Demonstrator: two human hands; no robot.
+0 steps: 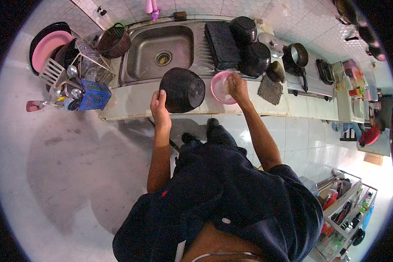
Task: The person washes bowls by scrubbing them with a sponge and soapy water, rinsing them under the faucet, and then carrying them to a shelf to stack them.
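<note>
While my left hand pinches the black bowl, thumb on its outer wall and other fingers hidden, the bowl is tilted before the sink, left of the pink bowl. Its rounded outside is dark and dull. My right hand curls at the pink bowl; whether those fingers pinch anything, I cannot tell.

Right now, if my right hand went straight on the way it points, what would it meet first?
Most likely the pink bowl: your right hand overlaps its near side in the picture. Whether the fingers are inside it or above it, I cannot tell.
</note>
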